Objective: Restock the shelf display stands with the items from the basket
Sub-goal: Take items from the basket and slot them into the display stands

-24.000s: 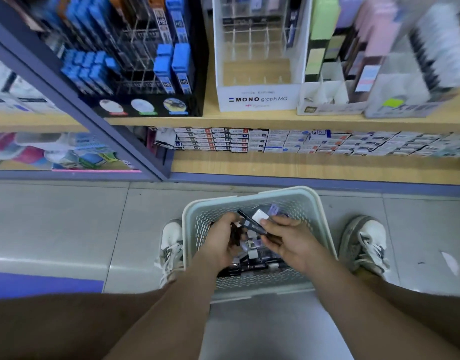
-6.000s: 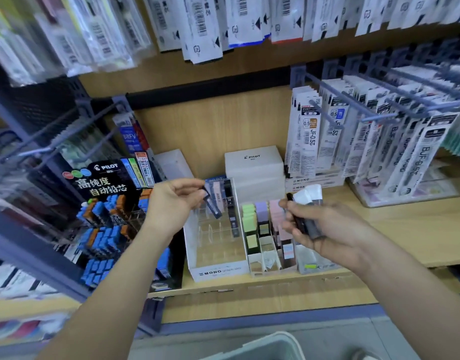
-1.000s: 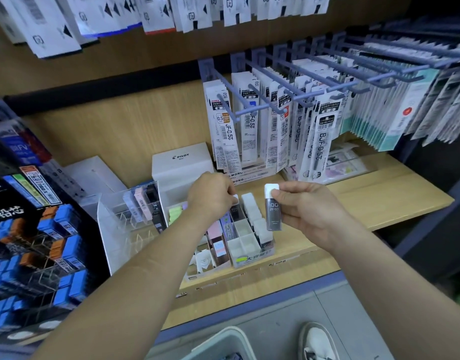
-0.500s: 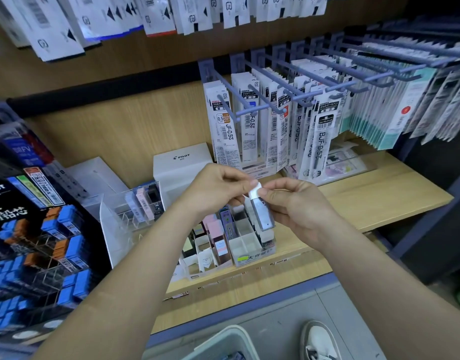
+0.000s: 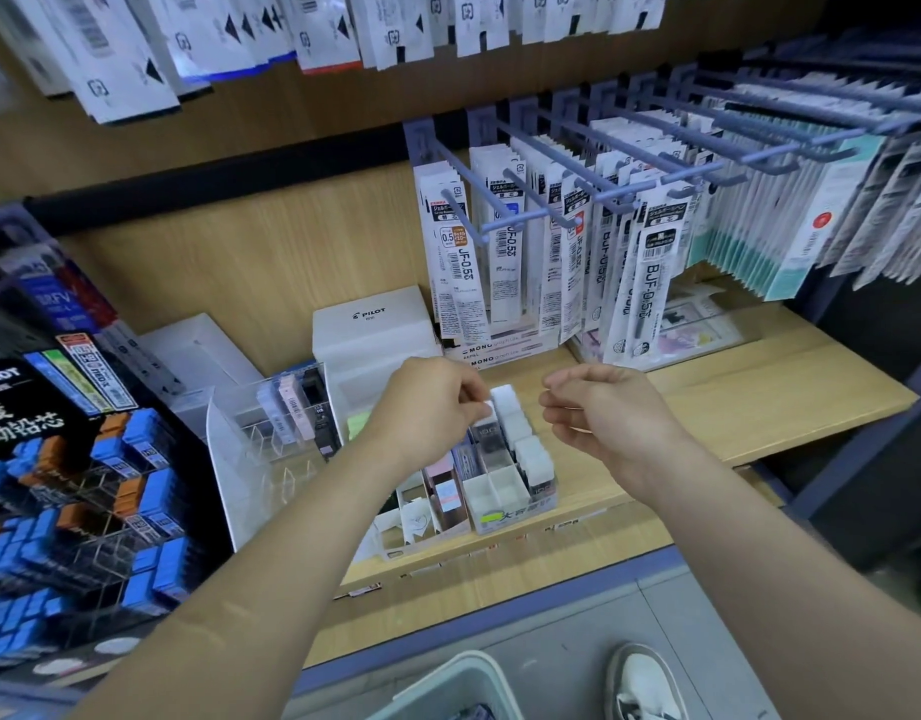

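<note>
At the far left we see a black lead display (image 5: 84,485) stocked with blue and orange cases. Just right of it stands a clear stand (image 5: 250,459), with a few slim cases upright in its far slots and the near slots bare. Behind and to the right of that sits a white box (image 5: 375,330) against the wooden back wall.

The left hand (image 5: 432,407) reaches in over the divided stand (image 5: 500,506). Its thumb and fingertips pinch the white cap of a grey lead case (image 5: 488,433). We find that case upright in a far slot of the stand's left column. It is just beside a row of white-capped cases (image 5: 531,454) that fills the right column. The near cells of the left column show only their white dividers. To the left, a lower tray (image 5: 422,517) holds pink and purple cases.

The right hand (image 5: 604,418) hovers just right of the divided stand, fingers loosely curled and grasping nothing, apart from the case.

Above and beyond the hands, refill packs (image 5: 463,262) hang from blue pegs (image 5: 500,194). These run toward the right over the wooden shelf (image 5: 759,397).

At the near edge we see the rim of the basket (image 5: 448,678) on the floor, with a white shoe (image 5: 640,688) to its right.
</note>
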Motion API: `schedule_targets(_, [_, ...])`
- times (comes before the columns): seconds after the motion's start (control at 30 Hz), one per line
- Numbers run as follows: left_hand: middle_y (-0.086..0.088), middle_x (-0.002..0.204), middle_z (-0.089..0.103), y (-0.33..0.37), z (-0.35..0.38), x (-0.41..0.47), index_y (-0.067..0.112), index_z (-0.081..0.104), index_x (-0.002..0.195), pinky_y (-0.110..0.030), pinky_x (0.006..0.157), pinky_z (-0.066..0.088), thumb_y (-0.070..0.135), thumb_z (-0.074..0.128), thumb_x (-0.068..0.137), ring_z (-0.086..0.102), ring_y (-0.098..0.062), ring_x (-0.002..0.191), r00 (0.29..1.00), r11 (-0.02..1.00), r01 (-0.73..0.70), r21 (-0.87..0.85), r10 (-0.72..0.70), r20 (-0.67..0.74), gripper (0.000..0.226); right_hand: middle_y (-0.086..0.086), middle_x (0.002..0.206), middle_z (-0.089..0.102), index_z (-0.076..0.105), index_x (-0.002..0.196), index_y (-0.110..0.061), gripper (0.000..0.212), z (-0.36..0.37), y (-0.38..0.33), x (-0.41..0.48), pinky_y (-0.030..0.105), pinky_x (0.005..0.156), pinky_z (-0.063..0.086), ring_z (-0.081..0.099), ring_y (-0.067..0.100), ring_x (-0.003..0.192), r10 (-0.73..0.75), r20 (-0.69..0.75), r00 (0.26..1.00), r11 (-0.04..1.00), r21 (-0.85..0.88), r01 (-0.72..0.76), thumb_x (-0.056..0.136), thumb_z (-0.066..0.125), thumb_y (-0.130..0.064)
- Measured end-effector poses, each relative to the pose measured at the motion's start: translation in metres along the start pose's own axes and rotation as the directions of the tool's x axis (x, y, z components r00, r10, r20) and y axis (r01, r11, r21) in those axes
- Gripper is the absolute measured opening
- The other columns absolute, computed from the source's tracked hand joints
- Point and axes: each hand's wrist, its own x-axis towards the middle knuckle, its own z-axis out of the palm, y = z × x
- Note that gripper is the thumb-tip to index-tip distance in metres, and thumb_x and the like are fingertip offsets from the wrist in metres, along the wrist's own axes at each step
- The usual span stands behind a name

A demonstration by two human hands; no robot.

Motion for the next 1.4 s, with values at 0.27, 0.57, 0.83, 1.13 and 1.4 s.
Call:
schedule_targets(0.27, [0.002, 0.082, 0.070, -0.015, 0.003, 0.023, 0.019, 0.073, 0.086, -0.030, 0.080, 0.052, 0.022, 0.073, 0.082, 0.064, -0.016, 0.081, 0.991, 0.999, 0.042, 0.010, -0.041, -0.128, 0.005, 0.008, 0.100, 0.066, 0.063, 0.108, -0.021, 0.025, 0.003, 0.020, 0.003, 0.046, 0.089, 0.052, 0.056, 0.021, 0.088, 0.078, 0.059, 0.995, 0.942, -0.330, -0.055, 0.085, 0.072, -0.025])
schedule_targets(0.57, [0.002, 0.083, 0.069, -0.013, 0.015, 0.037, 0.018, 0.071, 0.083, -0.026, 0.073, 0.046, 0.026, 0.072, 0.082, 0.061, -0.016, 0.081, 1.000, 0.985, -0.002, 0.172, 0.004, -0.013, 0.008, 0.018, 0.109, 0.071, 0.061, 0.110, -0.021, 0.028, 0.006, 0.030, 0.007, 0.052, 0.092, 0.050, 0.063, 0.027, 0.087, 0.126, 0.085, 0.988, 0.915, -0.395, -0.083, 0.085, 0.071, -0.019])
schedule_targets(0.83, [-0.002, 0.098, 0.066, -0.019, 0.021, 0.036, 0.020, 0.066, 0.101, -0.028, 0.078, 0.045, 0.033, 0.070, 0.083, 0.059, -0.023, 0.094, 0.995, 0.940, -0.069, 0.335, 0.041, 0.090, 0.023, 0.021, 0.108, 0.070, 0.062, 0.114, -0.016, 0.026, 0.005, 0.026, 0.004, 0.052, 0.095, 0.048, 0.057, 0.024, 0.083, 0.136, 0.085, 0.987, 0.913, -0.398, -0.091, 0.088, 0.068, -0.016])
schedule_targets(1.13, [0.002, 0.091, 0.063, -0.007, 0.022, 0.033, 0.024, 0.060, 0.091, -0.029, 0.074, 0.034, 0.031, 0.069, 0.080, 0.056, -0.022, 0.089, 0.976, 0.849, -0.208, 0.485, 0.149, 0.156, 0.015, 0.019, 0.108, 0.071, 0.061, 0.108, -0.018, 0.021, 0.004, 0.028, 0.007, 0.050, 0.092, 0.050, 0.062, 0.025, 0.086, 0.129, 0.093, 0.987, 0.918, -0.389, -0.083, 0.088, 0.067, -0.014])
schedule_targets(1.4, [0.011, 0.082, 0.065, -0.014, 0.010, 0.043, 0.026, 0.071, 0.083, -0.025, 0.072, 0.049, 0.023, 0.082, 0.069, 0.062, -0.011, 0.083, 0.985, 0.983, -0.019, 0.184, -0.012, 0.169, 0.018, 0.019, 0.109, 0.070, 0.060, 0.113, -0.020, 0.029, 0.000, 0.032, 0.010, 0.047, 0.092, 0.051, 0.062, 0.026, 0.087, 0.128, 0.094, 0.987, 0.900, -0.429, -0.076, 0.086, 0.070, -0.017])
